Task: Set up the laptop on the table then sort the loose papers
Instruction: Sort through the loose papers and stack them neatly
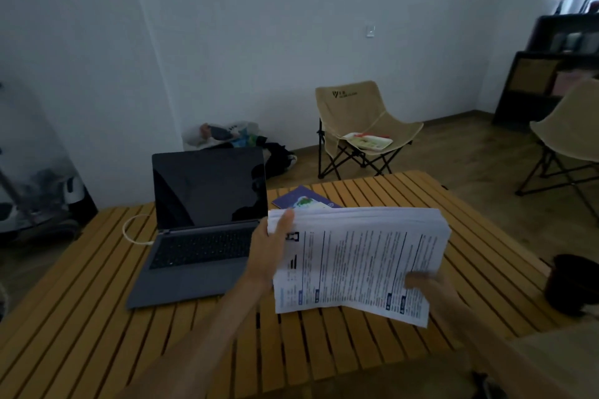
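Observation:
A grey laptop [197, 230] stands open on the slatted wooden table [81, 317], its screen dark, a white cable [131, 232] plugged into its left side. To its right I hold a thick stack of printed papers [359, 262] tilted up above the table. My left hand [270, 253] grips the stack's left edge, thumb on top. My right hand [428, 288] grips its lower right corner. A purple booklet [303, 199] lies on the table behind the stack, partly hidden by it.
A dark round object [572, 283] sits at the table's right edge. A beige folding chair [359, 126] with a tray on its seat stands beyond the table, another chair [567, 136] at right. Bags [227, 136] lie on the floor by the wall.

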The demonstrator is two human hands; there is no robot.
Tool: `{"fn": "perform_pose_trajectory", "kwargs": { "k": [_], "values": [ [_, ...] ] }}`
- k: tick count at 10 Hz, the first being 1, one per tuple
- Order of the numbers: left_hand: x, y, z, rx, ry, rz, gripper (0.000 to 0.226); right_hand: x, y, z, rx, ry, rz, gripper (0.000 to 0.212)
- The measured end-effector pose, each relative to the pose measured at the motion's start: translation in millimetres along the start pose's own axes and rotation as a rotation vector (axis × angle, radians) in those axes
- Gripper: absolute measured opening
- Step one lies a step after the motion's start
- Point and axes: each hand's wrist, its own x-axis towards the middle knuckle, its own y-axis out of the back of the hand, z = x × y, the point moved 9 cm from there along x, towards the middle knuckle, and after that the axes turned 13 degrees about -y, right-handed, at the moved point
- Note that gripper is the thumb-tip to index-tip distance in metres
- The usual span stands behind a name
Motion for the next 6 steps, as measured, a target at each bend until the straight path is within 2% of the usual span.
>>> {"fn": "perform_pose_trajectory", "kwargs": {
  "k": [1,2,3,4,5,6],
  "values": [
    [0,-9,6,0.011,-0.049,0.172,0.038,3,9,2,0.084,-0.005,0.085,0.029],
    [7,-15,6,-0.009,-0.085,0.231,0.028,3,25,-3,0.036,0.074,0.112,0.029],
    [13,-23,3,0.006,-0.121,0.192,0.023,3,39,7,0.015,0.094,0.116,0.029],
    [20,-22,1,0.032,-0.114,0.175,0.035,6,42,32,-0.043,0.018,0.04,0.032],
    [26,-21,2,0.08,-0.098,0.128,0.043,12,45,42,-0.095,0.008,0.101,0.036],
    [24,-20,-4,0.009,-0.07,0.119,0.031,15,44,48,0.011,-0.007,0.158,0.035]
  ]
}}
